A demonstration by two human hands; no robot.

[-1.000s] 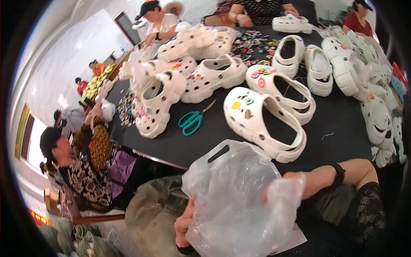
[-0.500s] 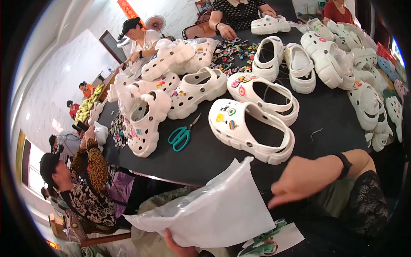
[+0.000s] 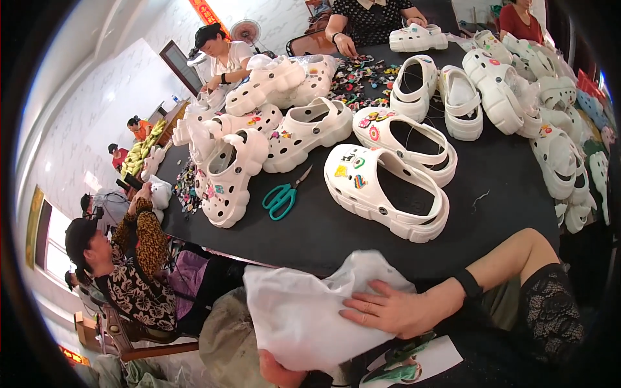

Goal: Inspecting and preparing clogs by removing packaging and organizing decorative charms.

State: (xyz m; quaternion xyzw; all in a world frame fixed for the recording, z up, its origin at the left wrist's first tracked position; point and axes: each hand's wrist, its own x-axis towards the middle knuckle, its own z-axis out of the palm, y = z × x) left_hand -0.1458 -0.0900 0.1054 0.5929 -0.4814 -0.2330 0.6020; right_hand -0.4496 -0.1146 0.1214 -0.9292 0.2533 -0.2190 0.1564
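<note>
A translucent white plastic bag [image 3: 304,317] lies over my lap, just in front of the table's near edge. My left hand [image 3: 281,372] grips its lower edge, thumb in front and the other fingers hidden behind it. Flat on the bag's right part rests my right hand [image 3: 394,310], fingers stretched out and slightly apart. Whether anything is inside the bag, I cannot tell. Beyond it stand two white clogs with colourful charms, the nearer clog [image 3: 362,200] and the farther clog [image 3: 378,123]. Teal-handled scissors [image 3: 281,200] lie to their left.
More white clogs [image 3: 236,184] are heaped at left and right on the black table [image 3: 498,213]. Small charms [image 3: 356,77] are scattered at the back and left. A co-worker [image 3: 129,278] sits at left; other people work at the far side. A thread [image 3: 480,200] lies at right.
My right hand has come left onto the bag and pressed flat against it. The bag has shifted and its upper edge is now folded and crumpled. My left hand still grips it.
</note>
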